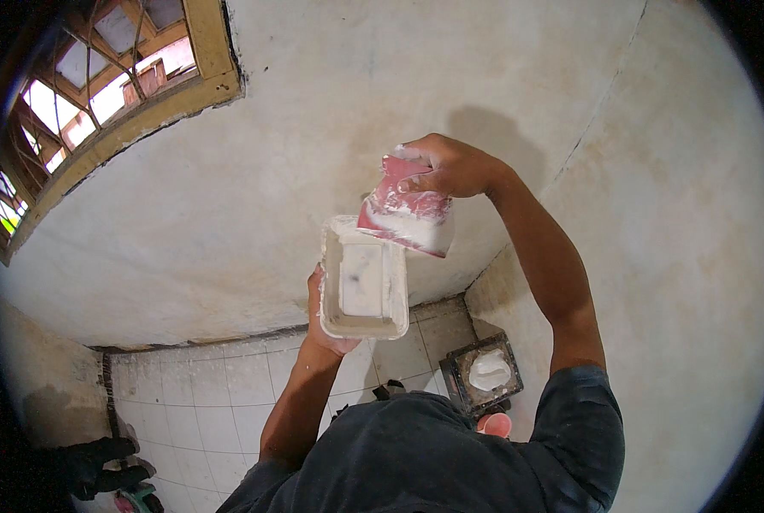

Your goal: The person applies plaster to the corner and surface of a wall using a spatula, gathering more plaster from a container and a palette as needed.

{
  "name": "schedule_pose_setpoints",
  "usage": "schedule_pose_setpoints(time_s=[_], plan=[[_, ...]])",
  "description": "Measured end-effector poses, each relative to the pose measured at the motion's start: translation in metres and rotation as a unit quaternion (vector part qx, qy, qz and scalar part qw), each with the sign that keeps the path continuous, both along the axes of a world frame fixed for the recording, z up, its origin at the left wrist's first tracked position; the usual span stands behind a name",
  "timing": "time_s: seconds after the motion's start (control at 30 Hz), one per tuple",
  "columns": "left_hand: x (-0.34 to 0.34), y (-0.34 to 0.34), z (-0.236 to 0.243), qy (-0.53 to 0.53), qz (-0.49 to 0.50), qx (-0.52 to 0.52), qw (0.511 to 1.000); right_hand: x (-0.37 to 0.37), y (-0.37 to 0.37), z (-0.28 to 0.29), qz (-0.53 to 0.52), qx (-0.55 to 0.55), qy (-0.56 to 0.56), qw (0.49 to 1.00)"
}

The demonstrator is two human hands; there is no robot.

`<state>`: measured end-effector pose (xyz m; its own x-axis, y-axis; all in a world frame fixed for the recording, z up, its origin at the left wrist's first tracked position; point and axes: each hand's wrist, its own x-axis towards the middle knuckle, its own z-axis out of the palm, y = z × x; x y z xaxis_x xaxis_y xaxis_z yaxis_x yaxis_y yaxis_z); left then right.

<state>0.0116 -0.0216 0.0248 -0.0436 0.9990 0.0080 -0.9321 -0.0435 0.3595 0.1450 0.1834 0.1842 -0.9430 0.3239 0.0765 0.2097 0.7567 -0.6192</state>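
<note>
My left hand (329, 332) is closed on a rectangular plastic tub (396, 327) from its left side and underneath. The tub's inner walls and rim are smeared with whitish paste, and more of it coats the bottom. In my right hand (452, 166) is a red scraper (402, 200) with a wide blade, gripped at its narrow upper end. White paste covers much of the blade. The blade's lower edge is at the tub's upper right rim; whether they touch I cannot tell. Some white paste is also on my right fingers.
A patchy pale wall (296, 162) stands in front, with a barred wooden window (125, 109) at upper left. Below right, a dark square stand (456, 382) bears a white lump (490, 370), beside a pink cup (495, 424). Dark items (100, 466) lie on the tiled floor (219, 402) at lower left.
</note>
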Motion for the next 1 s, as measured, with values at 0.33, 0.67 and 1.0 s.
schedule_pose_setpoints(time_s=[0.33,0.67,1.0], plan=[[0.005,-0.001,0.0,0.006,-0.007,0.016,1.0,0.005,0.006,-0.013,-0.053,-0.166,0.095,0.98],[0.004,-0.005,-0.003,0.008,0.014,0.019,1.0,0.01,-0.003,-0.022,-0.075,-0.119,0.113,0.984],[0.003,-0.01,-0.017,-0.043,-0.02,0.036,0.998,0.017,0.028,-0.074,-0.013,-0.408,0.28,0.869]])
